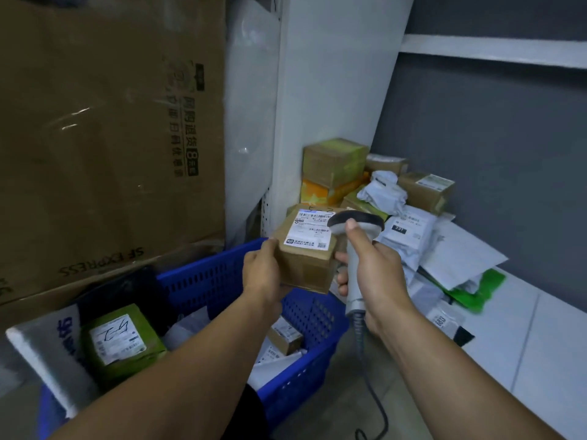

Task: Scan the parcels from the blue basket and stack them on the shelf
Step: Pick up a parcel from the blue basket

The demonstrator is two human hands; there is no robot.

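My left hand (263,273) grips a small brown cardboard parcel (306,265) with a white shipping label on top, held above the far corner of the blue basket (305,315). My right hand (371,274) holds a grey handheld scanner (354,246), its head just right of the label and pointed at it. A bluish light falls on the label's top edge. In the basket lie a green box (119,341), a small brown box (284,336) and white bags. The white shelf (524,338) at the right carries stacked boxes (333,166) and white mailer bags (413,236).
A tall cardboard carton (104,138) wrapped in film stands at the left behind the basket. A white shelf upright (333,90) rises in the middle. The scanner's coiled cable (371,385) hangs down to the floor. A green bag (482,290) lies on the shelf.
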